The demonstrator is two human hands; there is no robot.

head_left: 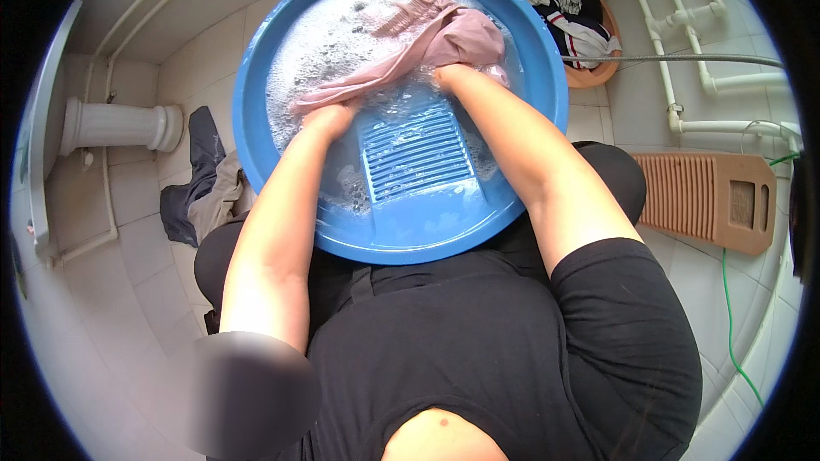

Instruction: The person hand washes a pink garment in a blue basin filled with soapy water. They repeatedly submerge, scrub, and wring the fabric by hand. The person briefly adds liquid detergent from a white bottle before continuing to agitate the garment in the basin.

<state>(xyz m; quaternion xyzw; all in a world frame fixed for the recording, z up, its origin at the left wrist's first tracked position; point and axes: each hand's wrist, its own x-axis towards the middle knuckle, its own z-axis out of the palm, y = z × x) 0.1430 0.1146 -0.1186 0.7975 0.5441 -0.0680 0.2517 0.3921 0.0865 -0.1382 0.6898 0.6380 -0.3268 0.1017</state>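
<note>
A blue plastic washtub (248,132) full of sudsy water stands in front of me, with a ribbed washboard (417,152) moulded into its near side. Across the water lies a wet pink garment (457,38), bunched at the right and stretched out toward the left. My left hand (335,116) is closed on the garment's lower left end, its fingertips hidden by cloth and suds. At the bunched right part, my right hand (444,77) is closed on the cloth, mostly covered by it and the water.
An orange basin (598,74) holding black and white clothes sits at the back right. A brown washboard (683,201) lies at the right near white pipes (730,83) and a green cord (731,307). Dark and grey clothes (205,183) lie on the tiles beside a white pedestal (120,126).
</note>
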